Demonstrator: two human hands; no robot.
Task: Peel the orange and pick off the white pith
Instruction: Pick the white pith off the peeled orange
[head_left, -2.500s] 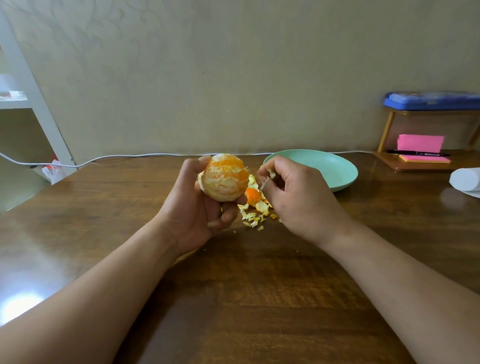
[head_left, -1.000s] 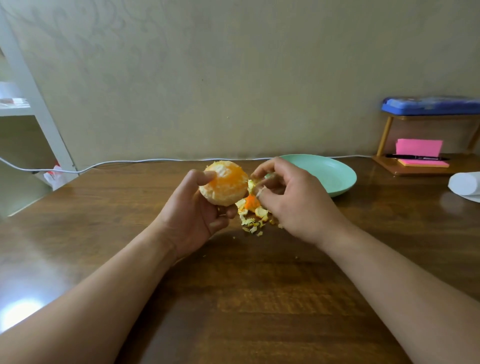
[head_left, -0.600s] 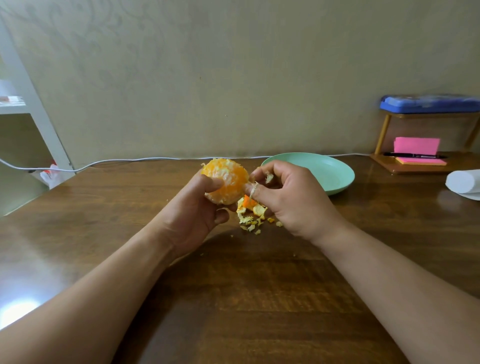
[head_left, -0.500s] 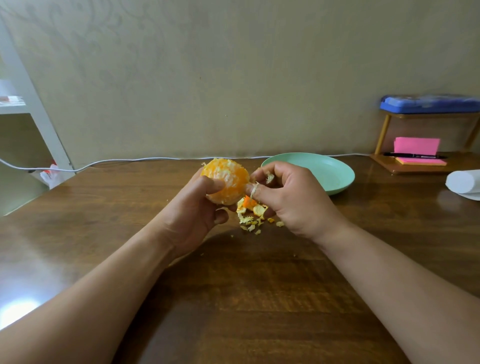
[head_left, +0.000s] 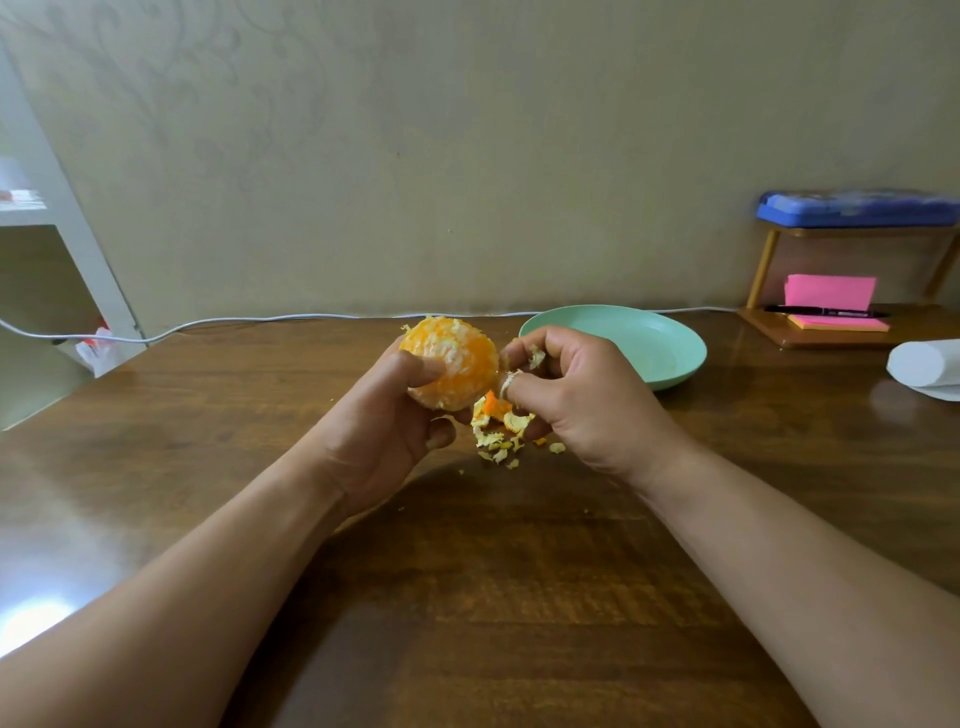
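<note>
Our left hand (head_left: 384, 415) grips the peeled orange (head_left: 452, 369) above the table (head_left: 467, 597), with the thumb on its front. Our right hand (head_left: 576, 400), just beside it, pinches a small piece of white pith (head_left: 506, 382) at the orange's right side. Peel scraps (head_left: 501, 431) lie on the table below, near a green plate (head_left: 649, 343).

Open tabletop (head_left: 493, 597) toward the viewer, peel scraps (head_left: 493, 448) under the right hand (head_left: 576, 405); green plate (head_left: 654, 338) just behind it
</note>
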